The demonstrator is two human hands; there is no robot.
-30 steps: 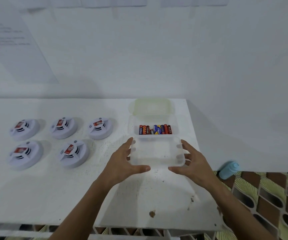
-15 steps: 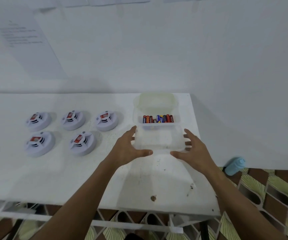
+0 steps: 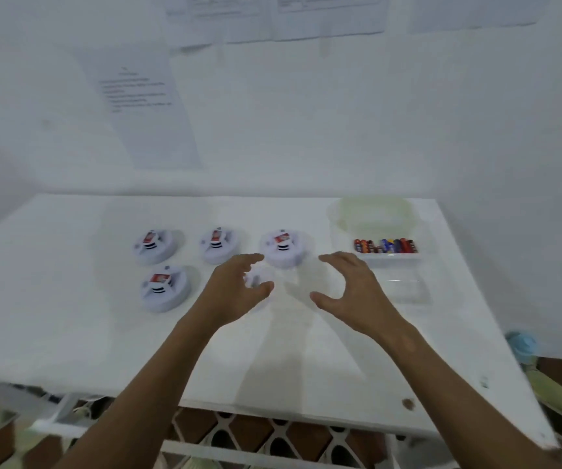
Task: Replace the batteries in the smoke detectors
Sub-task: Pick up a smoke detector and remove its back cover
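Several white round smoke detectors with red labels lie on the white table [image 3: 70, 316]: three in a back row [image 3: 152, 247], [image 3: 218, 245], [image 3: 284, 248] and one in front [image 3: 164, 287]. Another detector [image 3: 256, 278] shows blurred between the thumb and fingers of my left hand [image 3: 235, 287], which hovers over it with spread, curved fingers; contact is unclear. My right hand [image 3: 350, 287] hovers beside it, fingers spread, holding nothing. A clear box holds several batteries [image 3: 386, 247] at the back right.
An empty clear container [image 3: 406, 291] sits in front of the battery box, right of my right hand. A pale green lid [image 3: 371, 214] lies behind the box. Papers hang on the wall. A blue bottle [image 3: 521, 345] stands on the floor past the table's right edge.
Both hands have left the empty clear container and moved left toward the front smoke detector. The camera view has shifted left and up.
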